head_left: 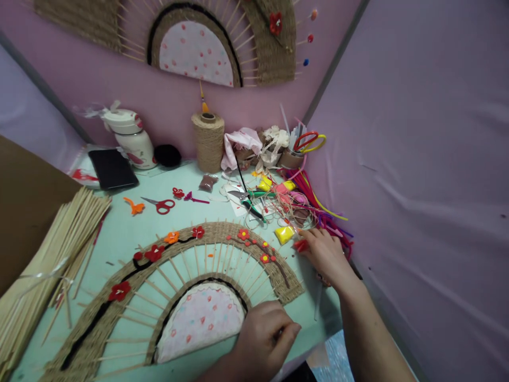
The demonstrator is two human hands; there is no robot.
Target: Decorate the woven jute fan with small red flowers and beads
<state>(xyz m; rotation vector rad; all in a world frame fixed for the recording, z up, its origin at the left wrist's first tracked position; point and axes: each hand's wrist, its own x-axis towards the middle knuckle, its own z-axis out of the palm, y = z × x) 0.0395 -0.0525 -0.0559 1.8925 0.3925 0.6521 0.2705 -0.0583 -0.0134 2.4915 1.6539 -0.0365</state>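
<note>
A large woven fan [207, 233] of twine and thin sticks lies on the table, with red and orange flowers along its arch and a dotted half-round centre [203, 314]. My left hand [264, 337] is closed beside that centre, its fingers curled; what they hold, if anything, is hidden. To the right of the fan, my right hand [324, 255] has its fingertips on a small red packet [301, 245]. Just beyond these fingers sits a yellow clay packet [284, 234]. Green-handled pruning shears [252, 206] lie amid tangled twine behind it.
Red scissors [163, 206], a twine spool [208, 143], a white bottle [133, 139] and a black phone [113, 168] are at the back. A bundle of flat sticks [47, 270] lies left. Pipe cleaners [324, 209] spread along the right wall. Another fan [274, 53] hangs above.
</note>
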